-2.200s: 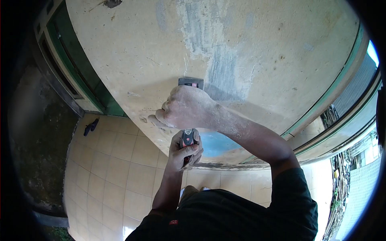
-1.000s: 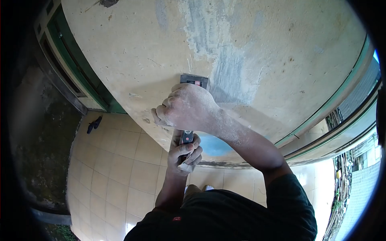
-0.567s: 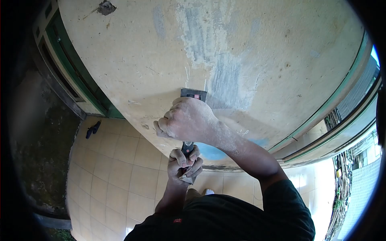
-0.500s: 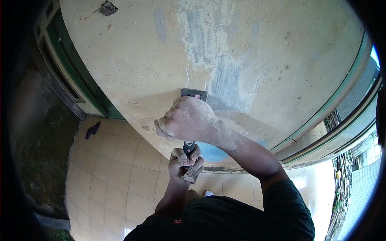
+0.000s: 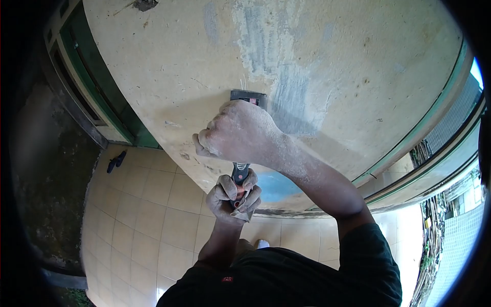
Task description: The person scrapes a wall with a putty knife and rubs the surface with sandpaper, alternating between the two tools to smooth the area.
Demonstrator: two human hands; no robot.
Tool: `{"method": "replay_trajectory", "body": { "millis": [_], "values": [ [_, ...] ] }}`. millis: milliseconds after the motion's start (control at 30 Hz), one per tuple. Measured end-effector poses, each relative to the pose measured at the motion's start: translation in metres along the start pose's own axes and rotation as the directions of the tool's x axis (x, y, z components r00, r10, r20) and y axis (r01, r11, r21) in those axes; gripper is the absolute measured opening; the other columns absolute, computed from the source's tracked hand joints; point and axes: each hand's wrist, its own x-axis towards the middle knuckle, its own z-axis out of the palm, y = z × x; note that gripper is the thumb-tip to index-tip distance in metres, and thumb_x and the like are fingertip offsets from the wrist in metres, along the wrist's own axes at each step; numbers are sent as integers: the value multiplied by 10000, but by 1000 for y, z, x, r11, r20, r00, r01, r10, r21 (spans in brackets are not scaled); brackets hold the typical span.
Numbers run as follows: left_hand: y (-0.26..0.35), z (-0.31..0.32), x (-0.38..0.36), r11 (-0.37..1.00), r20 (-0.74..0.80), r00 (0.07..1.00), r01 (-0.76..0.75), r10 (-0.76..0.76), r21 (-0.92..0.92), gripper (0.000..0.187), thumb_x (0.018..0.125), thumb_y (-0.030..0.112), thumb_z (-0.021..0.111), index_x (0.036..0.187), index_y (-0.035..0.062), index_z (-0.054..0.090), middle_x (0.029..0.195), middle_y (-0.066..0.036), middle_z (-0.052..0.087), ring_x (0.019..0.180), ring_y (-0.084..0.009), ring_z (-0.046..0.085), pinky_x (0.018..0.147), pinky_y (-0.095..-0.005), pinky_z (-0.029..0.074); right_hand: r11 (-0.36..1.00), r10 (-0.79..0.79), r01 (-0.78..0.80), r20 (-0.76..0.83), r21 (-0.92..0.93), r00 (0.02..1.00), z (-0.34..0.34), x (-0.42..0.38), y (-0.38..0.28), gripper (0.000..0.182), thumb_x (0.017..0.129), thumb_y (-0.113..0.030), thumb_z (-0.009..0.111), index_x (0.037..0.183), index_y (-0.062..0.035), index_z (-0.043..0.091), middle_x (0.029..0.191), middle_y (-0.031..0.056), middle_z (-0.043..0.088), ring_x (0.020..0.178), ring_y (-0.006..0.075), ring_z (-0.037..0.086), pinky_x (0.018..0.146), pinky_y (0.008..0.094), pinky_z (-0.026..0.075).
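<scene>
A scraper with a wide dark head and a red label rests against the beige wall. My right hand, coated in pale dust, is closed around its upper part, just below the head, hiding most of it. Lower down, my left hand wraps round the black-and-orange handle. A small pale piece, perhaps paper or cloth, is tucked under the left fingers. Right of the head, a grey scraped patch runs up the wall, with thin white scratches nearby.
A light-blue patch marks the lower wall. Beige tiles cover the floor. Dark sandals lie at left near a green door. At right are a green-edged window and stacked sticks.
Both hands and the scraper have moved up the wall, its head now beside the grey patch rather than at its lower edge. The view has shifted slightly.
</scene>
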Motion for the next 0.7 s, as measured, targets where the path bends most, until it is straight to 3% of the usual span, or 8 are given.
{"method": "replay_trajectory", "body": {
  "millis": [67, 133, 233, 367, 500, 633, 700],
  "values": [
    [-2, 6, -5, 1000, -54, 999, -1, 1, 3, 196, 844, 103, 394, 655, 60, 420, 915, -122, 442, 514, -121, 419, 439, -203, 348, 1000, -12, 13, 22, -20, 1000, 2, -4, -7, 186, 781, -256, 582, 667, -111, 563, 466, 2, 493, 496, 154, 566, 504, 286, 441],
    [-11, 9, -14, 1000, -107, 994, -25, 27, 18, 223, 851, 98, 384, 632, 66, 410, 899, -127, 444, 500, -124, 412, 433, -209, 345, 991, 42, -47, 35, 127, 998, 7, -9, -15, 169, 789, -241, 572, 687, -106, 565, 495, 5, 527, 525, 151, 580, 520, 295, 453],
    [-18, 9, -10, 996, -196, 978, -58, 71, 73, 286, 859, 93, 373, 573, 79, 370, 876, -133, 446, 460, -123, 390, 408, -215, 317, 998, -14, 11, 45, 68, 999, 3, -10, -7, 179, 807, -242, 565, 692, -105, 562, 512, 2, 544, 539, 146, 586, 535, 297, 458],
    [-4, 4, 5, 995, -75, 996, -45, 52, 94, 297, 869, 124, 369, 575, 83, 353, 873, -130, 443, 474, -127, 398, 401, -214, 299, 999, -40, 41, 103, -10, 994, -11, 1, 2, 166, 797, -241, 571, 698, -108, 560, 513, -2, 541, 550, 140, 595, 559, 283, 461],
    [-13, 14, -10, 999, -155, 987, -44, 45, 12, 305, 881, 137, 352, 584, 67, 370, 893, -141, 436, 483, -126, 403, 401, -207, 308, 997, -31, 26, 55, 76, 998, 5, -8, -8, 123, 777, -222, 575, 729, -110, 560, 516, -5, 537, 563, 141, 606, 566, 281, 466],
    [-1, 5, 1, 994, -15, 1000, -11, 13, 106, 314, 891, 153, 357, 601, 43, 408, 902, -145, 440, 476, -125, 404, 397, -206, 330, 999, -16, 13, 90, 38, 996, -7, 1, 2, 130, 799, -227, 565, 734, -115, 556, 516, 0, 536, 552, 147, 606, 534, 293, 464],
    [10, 11, 8, 998, -42, 999, -8, 11, 65, 311, 889, 155, 361, 603, 45, 409, 907, -147, 444, 475, -125, 403, 396, -206, 329, 1000, -4, 2, 100, 22, 995, -12, 5, 3, 144, 803, -230, 563, 716, -117, 552, 513, 3, 536, 546, 147, 603, 522, 296, 461]
  ]
}}
